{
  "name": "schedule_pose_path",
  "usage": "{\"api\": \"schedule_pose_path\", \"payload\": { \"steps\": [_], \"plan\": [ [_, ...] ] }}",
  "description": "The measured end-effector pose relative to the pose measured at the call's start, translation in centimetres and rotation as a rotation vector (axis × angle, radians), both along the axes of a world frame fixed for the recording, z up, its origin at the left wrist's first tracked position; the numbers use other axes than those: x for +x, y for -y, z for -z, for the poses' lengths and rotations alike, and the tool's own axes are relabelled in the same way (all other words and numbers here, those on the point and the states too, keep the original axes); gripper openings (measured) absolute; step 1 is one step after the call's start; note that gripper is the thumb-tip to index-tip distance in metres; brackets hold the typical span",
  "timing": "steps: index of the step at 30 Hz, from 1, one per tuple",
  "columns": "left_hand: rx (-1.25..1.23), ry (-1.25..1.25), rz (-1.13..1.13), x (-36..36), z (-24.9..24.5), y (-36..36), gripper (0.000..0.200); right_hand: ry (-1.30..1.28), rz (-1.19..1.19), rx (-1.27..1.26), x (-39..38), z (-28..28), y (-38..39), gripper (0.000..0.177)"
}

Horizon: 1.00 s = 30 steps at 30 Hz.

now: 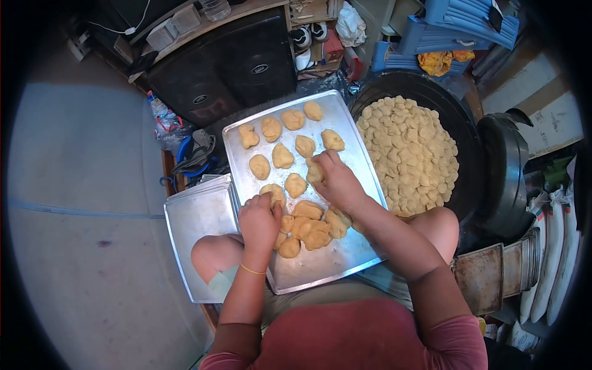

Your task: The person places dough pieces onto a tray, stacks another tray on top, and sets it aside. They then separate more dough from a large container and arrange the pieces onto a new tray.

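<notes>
Grips one dough piece [315,172] with the bent fingers of the right hand [337,180], right of centre on the metal tray [342,253], and touches a second piece [275,192] with the left hand [259,223], too hidden to tell whether gripping, both likely soft, light, easily dented, best cupped loosely by the sides.

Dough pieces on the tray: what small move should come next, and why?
Probably release the dough piece under the right hand beside the spread-out pieces: those sit apart towards the far end of the tray, while the near cluster lies bunched together.
</notes>
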<state>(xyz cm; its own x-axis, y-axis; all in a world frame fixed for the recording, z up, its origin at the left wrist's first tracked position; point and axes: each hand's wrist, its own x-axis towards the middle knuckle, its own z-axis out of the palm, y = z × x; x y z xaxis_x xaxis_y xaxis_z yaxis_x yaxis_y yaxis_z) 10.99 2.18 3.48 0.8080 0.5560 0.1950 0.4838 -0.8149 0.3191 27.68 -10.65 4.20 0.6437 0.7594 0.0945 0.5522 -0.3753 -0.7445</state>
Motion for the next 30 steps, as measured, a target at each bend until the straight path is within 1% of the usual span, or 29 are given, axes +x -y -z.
{"api": "schedule_pose_path", "payload": {
  "steps": [3,5,6,8,9,11,12,13,14,15,17,18,20,21,23,24,26,28,30],
  "plan": [
    [-0.036,-0.070,-0.029,0.2,-1.0,-0.1,0.026,-0.007,-0.010,-0.022,0.3,0.3,-0.1,0.037],
    [0.030,0.102,0.152,0.5,-1.1,-0.3,0.028,0.123,-0.057,-0.024,0.4,0.7,0.1,0.040],
    [0.032,0.100,0.151,0.8,-1.0,-0.3,0.028,0.121,-0.058,-0.021,0.3,1.1,0.0,0.040],
    [0.007,0.132,0.221,1.9,-0.5,0.1,0.028,0.204,-0.126,-0.082,-0.3,1.9,-0.1,0.040],
    [0.029,0.108,0.241,2.4,0.1,0.1,0.028,0.205,-0.122,-0.080,-0.4,2.0,0.2,0.040],
    [0.045,0.110,0.243,3.1,0.4,0.4,0.029,0.295,-0.157,-0.142,-0.4,1.6,0.6,0.038],
    [0.057,0.108,0.240,3.3,0.6,0.5,0.029,0.300,-0.152,-0.139,-0.3,1.2,1.2,0.038],
    [0.058,0.113,0.241,3.8,0.2,0.6,0.029,0.263,-0.099,-0.079,-0.2,0.5,2.0,0.036],
    [0.050,0.139,0.282,4.3,-0.1,0.7,0.029,0.224,-0.049,-0.021,-0.2,-0.1,2.6,0.036],
    [0.039,0.164,0.323,4.9,-0.3,0.9,0.029,0.225,-0.050,-0.026,-0.3,-0.7,2.9,0.036],
    [-0.013,0.183,0.365,6.3,0.1,1.2,0.029,0.161,-0.006,-0.265,-0.4,-1.6,3.6,0.036],
    [-0.058,0.199,0.410,7.0,0.2,1.3,0.029,0.161,-0.003,-0.266,-0.3,-1.4,3.8,0.036],
    [-0.070,0.168,0.407,7.9,0.1,1.7,0.028,0.044,-0.036,-0.240,0.5,-0.8,4.0,0.037],
    [-0.075,0.121,0.387,8.2,0.5,1.7,0.027,0.046,-0.033,-0.236,1.0,-0.7,4.3,0.037],
    [-0.079,0.073,0.364,8.3,0.8,1.6,0.026,-0.245,0.099,-0.003,2.0,-0.6,4.8,0.037],
    [-0.086,0.070,0.363,8.2,1.0,1.5,0.025,-0.245,0.098,-0.001,2.4,-0.5,4.8,0.037],
    [-0.092,0.064,0.362,7.9,1.1,1.4,0.024,-0.091,0.191,0.255,2.9,-0.5,4.7,0.038],
    [-0.077,0.050,0.353,7.6,1.1,1.5,0.023,-0.064,0.205,0.231,2.8,0.1,4.7,0.037],
    [-0.075,0.025,0.342,7.4,1.1,1.7,0.023,0.045,0.057,-0.031,2.9,2.1,4.6,0.034]
  ]
}}
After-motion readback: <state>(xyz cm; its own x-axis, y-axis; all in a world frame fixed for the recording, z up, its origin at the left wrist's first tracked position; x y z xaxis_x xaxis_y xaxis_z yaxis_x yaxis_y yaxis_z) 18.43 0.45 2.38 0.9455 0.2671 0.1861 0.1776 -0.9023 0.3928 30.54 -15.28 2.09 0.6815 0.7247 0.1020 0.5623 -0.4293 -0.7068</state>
